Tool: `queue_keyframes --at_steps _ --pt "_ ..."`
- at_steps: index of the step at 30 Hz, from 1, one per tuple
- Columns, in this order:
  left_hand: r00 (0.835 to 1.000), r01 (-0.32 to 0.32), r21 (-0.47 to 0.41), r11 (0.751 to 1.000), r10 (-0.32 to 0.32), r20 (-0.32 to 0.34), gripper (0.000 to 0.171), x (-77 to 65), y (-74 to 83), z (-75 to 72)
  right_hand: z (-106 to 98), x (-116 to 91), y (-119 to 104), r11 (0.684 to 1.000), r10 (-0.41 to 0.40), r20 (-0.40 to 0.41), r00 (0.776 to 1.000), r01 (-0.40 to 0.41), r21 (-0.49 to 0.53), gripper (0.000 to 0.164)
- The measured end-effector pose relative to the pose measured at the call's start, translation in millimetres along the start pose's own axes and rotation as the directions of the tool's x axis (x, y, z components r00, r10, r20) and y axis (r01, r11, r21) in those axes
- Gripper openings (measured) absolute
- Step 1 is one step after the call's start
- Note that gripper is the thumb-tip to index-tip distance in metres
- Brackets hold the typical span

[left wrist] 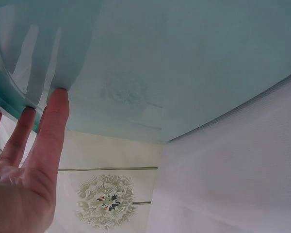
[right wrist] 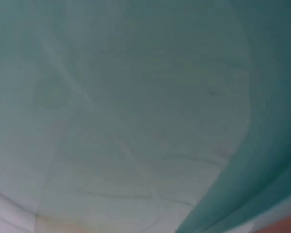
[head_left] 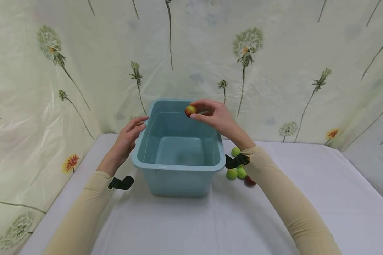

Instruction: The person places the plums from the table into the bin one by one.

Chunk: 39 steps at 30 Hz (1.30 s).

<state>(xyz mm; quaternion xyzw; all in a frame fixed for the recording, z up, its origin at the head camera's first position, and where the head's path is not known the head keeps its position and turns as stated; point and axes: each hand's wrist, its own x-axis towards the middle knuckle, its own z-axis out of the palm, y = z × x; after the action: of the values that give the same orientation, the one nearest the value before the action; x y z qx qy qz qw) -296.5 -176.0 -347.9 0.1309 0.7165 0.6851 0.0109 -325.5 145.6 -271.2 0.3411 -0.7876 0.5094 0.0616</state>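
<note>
Over the inside of a light-blue plastic tub, my right hand pinches a small, round red-and-yellow fruit between thumb and fingers. My left hand is at the tub's left side with its fingers extended. In the left wrist view, the fingertips meet the tub's outer wall just under the rim. The right wrist view is mostly filled by the tub's wall and darker rim; a sliver of skin shows at its lower right corner, and the fruit is out of that view.
Right of the tub, several small fruits lie on the white tablecloth: green ones and a dark red one, partly behind my right sleeve. A dandelion-print curtain hangs behind the table.
</note>
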Motion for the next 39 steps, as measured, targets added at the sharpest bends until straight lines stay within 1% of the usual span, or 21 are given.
queue_keyframes --at_steps 5,11,16,24,27,31,39 --pt "1.0 0.004 0.0 1.0 -0.004 -0.003 0.052 0.1 -1.2 -0.4 4.4 4.2 2.2 0.999 0.017 0.048 0.999 -0.015 -0.034 0.034" --pt "1.0 -0.001 -0.001 1.0 0.001 -0.007 0.052 -0.1 -1.3 0.0 10.3 7.7 3.9 0.992 0.029 0.099 0.995 -0.016 -0.122 0.034" --pt "1.0 -0.004 -0.001 1.0 0.004 -0.009 0.051 -0.5 -1.9 0.4 13.1 7.3 6.0 0.981 0.028 0.111 0.993 -0.006 -0.196 0.033" --pt "1.0 -0.003 0.005 1.0 0.003 -0.011 0.051 -0.5 -2.1 -0.5 13.5 6.9 8.4 0.964 0.036 0.126 0.991 -0.002 -0.265 0.034" --pt "1.0 -0.007 0.007 1.0 0.007 -0.007 0.052 -0.2 -2.5 -1.1 12.3 6.7 9.0 0.96 0.036 0.138 0.99 0.004 -0.279 0.037" --pt "1.0 -0.013 0.012 1.0 0.013 -0.005 0.051 -0.7 -2.4 -1.3 10.3 5.3 9.7 0.962 0.032 0.146 0.989 0.009 -0.272 0.039" --pt "1.0 -0.013 0.005 1.0 0.013 -0.006 0.051 -0.6 -2.1 -1.2 8.0 0.7 9.4 0.965 0.036 0.134 0.99 0.0 -0.261 0.038"
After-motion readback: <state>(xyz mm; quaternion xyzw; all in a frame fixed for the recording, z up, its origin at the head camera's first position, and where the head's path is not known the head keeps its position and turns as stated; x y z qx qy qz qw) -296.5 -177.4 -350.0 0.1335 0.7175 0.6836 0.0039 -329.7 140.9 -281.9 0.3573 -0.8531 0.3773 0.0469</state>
